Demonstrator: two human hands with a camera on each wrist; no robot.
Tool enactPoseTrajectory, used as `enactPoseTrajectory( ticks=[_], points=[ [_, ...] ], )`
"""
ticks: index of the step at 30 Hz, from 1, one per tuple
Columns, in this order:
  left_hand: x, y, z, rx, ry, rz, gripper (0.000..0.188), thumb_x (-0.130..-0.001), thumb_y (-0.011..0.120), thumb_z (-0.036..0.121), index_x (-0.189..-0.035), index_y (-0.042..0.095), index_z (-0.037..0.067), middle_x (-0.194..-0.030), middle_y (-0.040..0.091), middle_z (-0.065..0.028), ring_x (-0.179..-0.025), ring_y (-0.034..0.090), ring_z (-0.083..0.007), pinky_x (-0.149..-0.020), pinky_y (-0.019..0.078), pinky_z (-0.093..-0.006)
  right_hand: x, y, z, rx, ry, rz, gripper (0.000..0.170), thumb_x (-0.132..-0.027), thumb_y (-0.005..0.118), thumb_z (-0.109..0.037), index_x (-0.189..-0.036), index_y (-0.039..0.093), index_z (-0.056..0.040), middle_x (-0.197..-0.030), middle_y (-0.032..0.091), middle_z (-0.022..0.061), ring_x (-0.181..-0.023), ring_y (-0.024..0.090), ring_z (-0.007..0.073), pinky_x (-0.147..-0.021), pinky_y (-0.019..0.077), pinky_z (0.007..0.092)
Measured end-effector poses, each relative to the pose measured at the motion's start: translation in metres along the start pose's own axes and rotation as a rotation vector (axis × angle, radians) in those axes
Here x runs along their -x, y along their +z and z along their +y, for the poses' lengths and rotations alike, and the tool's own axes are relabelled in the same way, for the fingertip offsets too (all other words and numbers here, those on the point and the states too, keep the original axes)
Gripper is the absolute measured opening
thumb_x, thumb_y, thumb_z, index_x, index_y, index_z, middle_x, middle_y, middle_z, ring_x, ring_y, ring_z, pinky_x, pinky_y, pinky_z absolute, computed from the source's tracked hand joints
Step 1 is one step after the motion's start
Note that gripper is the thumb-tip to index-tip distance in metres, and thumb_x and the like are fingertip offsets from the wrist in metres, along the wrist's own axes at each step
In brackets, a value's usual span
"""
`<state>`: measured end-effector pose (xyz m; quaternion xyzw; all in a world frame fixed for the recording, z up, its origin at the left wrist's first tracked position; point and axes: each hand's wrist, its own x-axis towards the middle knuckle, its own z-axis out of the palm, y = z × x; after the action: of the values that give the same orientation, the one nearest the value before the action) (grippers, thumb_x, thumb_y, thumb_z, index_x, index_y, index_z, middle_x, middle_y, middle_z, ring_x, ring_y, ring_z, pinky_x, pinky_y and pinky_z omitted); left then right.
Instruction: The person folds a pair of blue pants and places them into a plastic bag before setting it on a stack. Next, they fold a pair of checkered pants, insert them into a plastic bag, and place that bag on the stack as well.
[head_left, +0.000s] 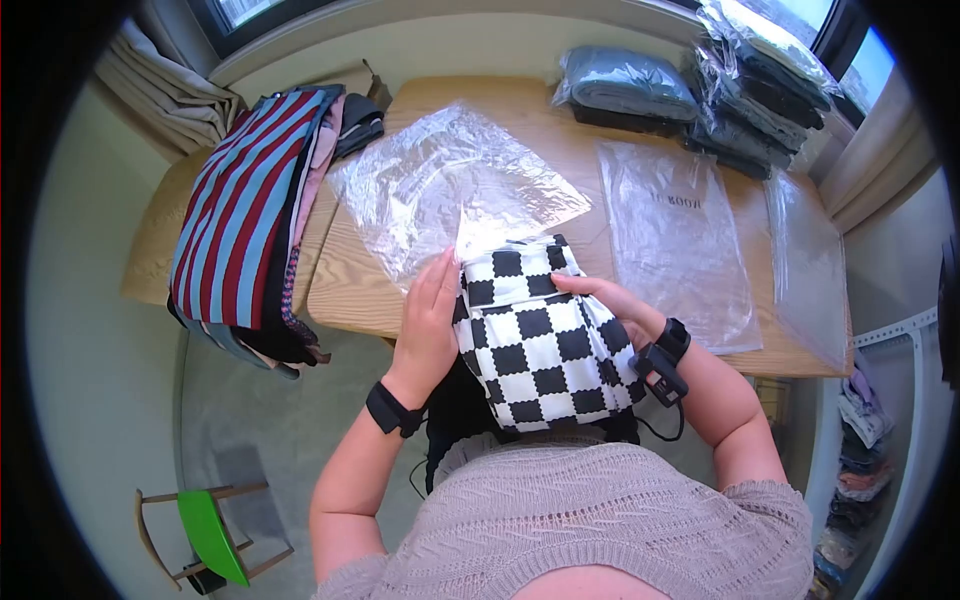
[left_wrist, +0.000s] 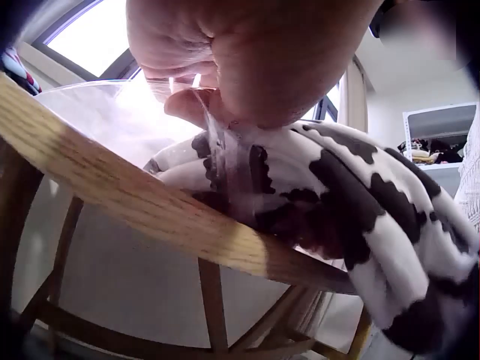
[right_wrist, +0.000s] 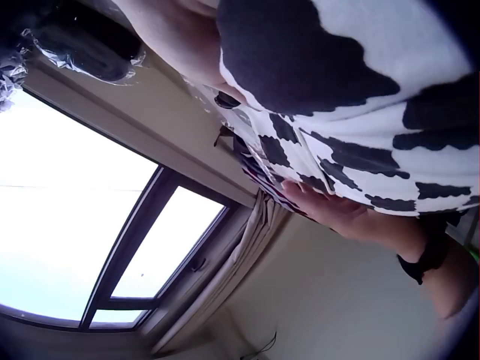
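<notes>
A folded black-and-white checkered garment lies across the table's front edge, close to the person's body. The left hand rests along its left side, and the right wrist view shows those fingers nearly straight against the cloth. On the garment's right side, the right hand grips the cloth, one digit extended over the top and the rest partly hidden. A clear plastic bag lies flat beyond the garment, its near corner meeting the top edge. In the left wrist view, clear film hangs over the checkered cloth below the hand.
Striped clothes are piled at the left. Flat clear bags lie on the table's right. Bagged garments are stacked at the back right. A green-seated chair stands lower left; a shelf holds clothes at the right.
</notes>
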<state>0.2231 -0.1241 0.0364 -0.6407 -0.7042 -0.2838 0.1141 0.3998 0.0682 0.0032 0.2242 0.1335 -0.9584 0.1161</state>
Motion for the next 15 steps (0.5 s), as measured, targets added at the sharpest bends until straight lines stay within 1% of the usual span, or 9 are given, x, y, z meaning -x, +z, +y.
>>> enactPoseTrajectory(
  ticks=[4, 5, 6, 8, 9, 10, 12, 14, 15],
  points=[
    [0.004, -0.008, -0.003, 0.039, 0.019, -0.027, 0.059, -0.076, 0.045, -0.011, -0.134, 0.039, -0.003, -0.135, 0.042, -0.0188, -0.124, 0.04, -0.0358, -0.105, 0.0323, -0.0423, -0.015, 0.009, -0.027, 0.041, -0.037, -0.033, 0.04, -0.094, 0.05, -0.028, -0.116, 0.052, 0.0055, -0.102, 0.065, 0.0202, -0.081, 0.068, 0.0256, -0.071, 0.0583, 0.0374],
    [0.006, -0.008, -0.005, 0.035, 0.019, -0.037, 0.06, -0.075, 0.046, -0.011, -0.134, 0.039, -0.003, -0.135, 0.043, -0.0186, -0.123, 0.041, -0.0354, -0.104, 0.0328, -0.0421, -0.016, 0.022, -0.03, 0.085, -0.101, 0.051, 0.038, -0.093, 0.052, -0.027, -0.113, 0.054, 0.0058, -0.097, 0.067, 0.019, -0.076, 0.069, 0.0241, -0.066, 0.0592, 0.0349],
    [0.007, -0.008, -0.006, 0.026, 0.026, -0.028, 0.06, -0.075, 0.046, -0.011, -0.134, 0.039, -0.003, -0.135, 0.043, -0.0186, -0.123, 0.041, -0.0354, -0.104, 0.0328, -0.0421, -0.021, 0.02, -0.039, 0.049, -0.102, 0.038, 0.04, -0.095, 0.047, -0.029, -0.114, 0.053, 0.0057, -0.1, 0.066, 0.0203, -0.08, 0.069, 0.0263, -0.069, 0.0586, 0.0384],
    [0.009, -0.009, -0.006, 0.008, 0.04, -0.037, 0.06, -0.074, 0.046, -0.011, -0.134, 0.039, -0.003, -0.135, 0.043, -0.0179, -0.122, 0.042, -0.0351, -0.104, 0.0334, -0.0419, -0.038, 0.008, -0.051, 0.01, -0.194, 0.017, 0.039, -0.095, 0.045, -0.029, -0.112, 0.054, 0.0053, -0.098, 0.066, 0.0203, -0.077, 0.069, 0.0267, -0.067, 0.0591, 0.0385],
    [0.009, -0.01, -0.005, 0.027, 0.033, -0.032, 0.061, -0.073, 0.046, -0.012, -0.133, 0.04, -0.003, -0.135, 0.043, -0.0173, -0.121, 0.042, -0.0344, -0.103, 0.0337, -0.0418, -0.043, 0.002, -0.056, 0.057, -0.274, 0.057, 0.037, -0.095, 0.043, -0.026, -0.11, 0.055, 0.0056, -0.096, 0.066, 0.0199, -0.074, 0.069, 0.0262, -0.065, 0.0595, 0.0383],
    [0.009, -0.011, -0.005, 0.02, 0.032, -0.024, 0.061, -0.073, 0.046, -0.012, -0.133, 0.04, -0.003, -0.135, 0.043, -0.0173, -0.121, 0.042, -0.0344, -0.103, 0.0337, -0.0418, -0.057, -0.003, -0.058, 0.009, -0.351, 0.006, 0.038, -0.094, 0.044, -0.026, -0.11, 0.055, 0.0065, -0.095, 0.067, 0.0194, -0.072, 0.069, 0.025, -0.064, 0.0594, 0.0364],
    [0.008, -0.013, -0.004, -0.059, 0.02, -0.087, 0.063, -0.071, 0.045, -0.013, -0.133, 0.04, -0.003, -0.136, 0.042, -0.017, -0.122, 0.041, -0.034, -0.102, 0.0336, -0.0419, -0.056, 0.013, -0.05, 0.056, -0.505, 0.085, 0.039, -0.092, 0.047, -0.028, -0.108, 0.055, 0.0069, -0.094, 0.067, 0.019, -0.073, 0.068, 0.0238, -0.066, 0.0591, 0.0355],
    [0.008, -0.012, -0.005, -0.062, 0.013, -0.075, 0.066, -0.07, 0.044, -0.014, -0.134, 0.039, -0.003, -0.136, 0.042, -0.0178, -0.123, 0.04, -0.0337, -0.102, 0.033, -0.042, -0.048, 0.02, -0.046, 0.103, -0.504, 0.123, 0.039, -0.091, 0.05, -0.028, -0.108, 0.055, 0.0064, -0.094, 0.066, 0.0183, -0.075, 0.068, 0.0239, -0.068, 0.0588, 0.0354],
    [0.008, -0.013, -0.007, -0.097, 0.008, -0.049, 0.062, -0.07, 0.046, -0.013, -0.131, 0.041, -0.003, -0.134, 0.043, -0.0183, -0.121, 0.041, -0.0341, -0.101, 0.0342, -0.0423, -0.043, 0.023, -0.043, 0.148, -0.505, 0.166, 0.04, -0.089, 0.053, -0.029, -0.109, 0.055, 0.0058, -0.094, 0.066, 0.0175, -0.077, 0.068, 0.0239, -0.07, 0.0585, 0.0353]
  ],
)
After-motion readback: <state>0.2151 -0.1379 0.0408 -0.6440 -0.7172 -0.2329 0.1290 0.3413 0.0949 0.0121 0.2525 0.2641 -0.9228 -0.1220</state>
